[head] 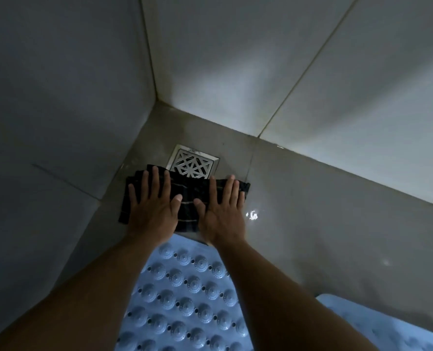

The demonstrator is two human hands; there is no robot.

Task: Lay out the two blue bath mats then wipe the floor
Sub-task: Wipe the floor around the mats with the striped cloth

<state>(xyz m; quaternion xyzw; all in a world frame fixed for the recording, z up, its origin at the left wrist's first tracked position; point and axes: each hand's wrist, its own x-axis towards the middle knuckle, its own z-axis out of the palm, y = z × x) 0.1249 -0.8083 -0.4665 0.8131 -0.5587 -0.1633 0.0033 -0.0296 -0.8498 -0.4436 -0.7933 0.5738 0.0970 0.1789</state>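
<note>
I see the dark striped cloth (pixel 185 196) on the grey floor (pixel 311 211), its far edge over the drain grate (pixel 192 162), my left hand (pixel 152 211) and right hand (pixel 221 216) pressing it with straight, spread fingers, one blue bath mat (pixel 185 287) beneath my forearms and a second mat (pixel 387 325) to its right.

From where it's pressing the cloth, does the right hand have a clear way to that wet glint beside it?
Probably yes. The right hand lies flat on the dark cloth, and the wet glint shows on bare floor just off its little-finger side, with nothing between them.
</note>
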